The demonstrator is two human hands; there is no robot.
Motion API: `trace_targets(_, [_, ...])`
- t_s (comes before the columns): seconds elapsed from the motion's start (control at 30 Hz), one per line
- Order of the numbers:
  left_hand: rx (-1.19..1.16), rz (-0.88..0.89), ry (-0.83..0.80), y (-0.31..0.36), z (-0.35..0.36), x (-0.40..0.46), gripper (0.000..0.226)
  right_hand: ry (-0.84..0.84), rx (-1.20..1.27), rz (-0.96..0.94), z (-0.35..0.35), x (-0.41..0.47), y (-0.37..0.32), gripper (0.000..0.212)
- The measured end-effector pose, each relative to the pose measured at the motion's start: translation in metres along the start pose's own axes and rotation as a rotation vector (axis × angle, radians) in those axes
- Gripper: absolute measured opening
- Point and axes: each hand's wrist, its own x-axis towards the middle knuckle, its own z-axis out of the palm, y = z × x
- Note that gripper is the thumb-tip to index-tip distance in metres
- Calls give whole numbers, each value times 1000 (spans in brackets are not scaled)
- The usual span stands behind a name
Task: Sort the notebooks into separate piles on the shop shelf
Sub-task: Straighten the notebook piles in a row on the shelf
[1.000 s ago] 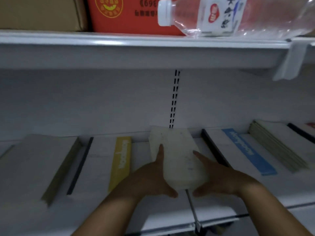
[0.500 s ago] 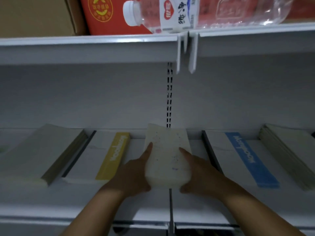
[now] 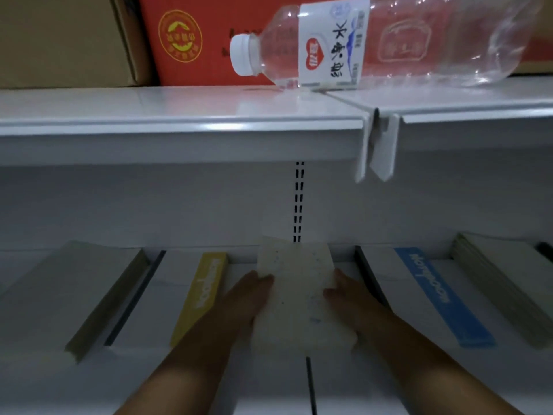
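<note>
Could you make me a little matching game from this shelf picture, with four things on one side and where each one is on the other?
Things:
1. water bottle
2. yellow-striped notebook
3. blue-striped notebook
4. speckled white notebook

Places:
A. right of the hands, lower shelf
B. held between both hands
C. lying on its side, upper shelf
D. left of the hands, lower shelf

Pairs: 1-C, 2-D, 3-A, 4-B

water bottle (image 3: 389, 40) base cropped, yellow notebook (image 3: 200, 298) lettering blurred

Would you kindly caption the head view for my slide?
Both hands, left hand and right hand, hold a speckled white notebook over the shelf.
</note>
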Motion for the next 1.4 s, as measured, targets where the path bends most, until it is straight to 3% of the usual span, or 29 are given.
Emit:
trace_targets(0.07, [80,54,-1,-3,2,10,35,23,-25,22,1,2,-3,59])
trace_targets(0.2, [174,83,14,-9,3,18,44,75,-34,56,4,3,-3,62])
trace_targets(0.43, [155,99,32,-28,1,35,51,84,11,58,3,1,-6,61])
trace_targets(0.6, [156,79,97,-11,-2,24,79,51,-216,11,2,-2,-7,75])
trace_targets(0.7, [156,194,243,12,-4,3,87,106,-259,-143,-21,-19,-5,81])
trace_targets(0.8, [186,423,333,38,20,-33,73,166,-290,-283,-62,-39,10,69])
trace_targets(0.9, [399,563,163,54,70,-70,61,186,-394,-272,-110,-52,39,71])
trace_targets(1.03, [942,365,-138,56,146,-91,85,35,-691,-144,-158,-66,77,103])
trace_targets(1.17, [997,194,-213,41,189,-76,114,-145,-804,-50,-179,-63,105,114])
trace_targets(1.4, [914,206,-76,29,203,-58,114,-101,-710,-268,-190,-46,119,103])
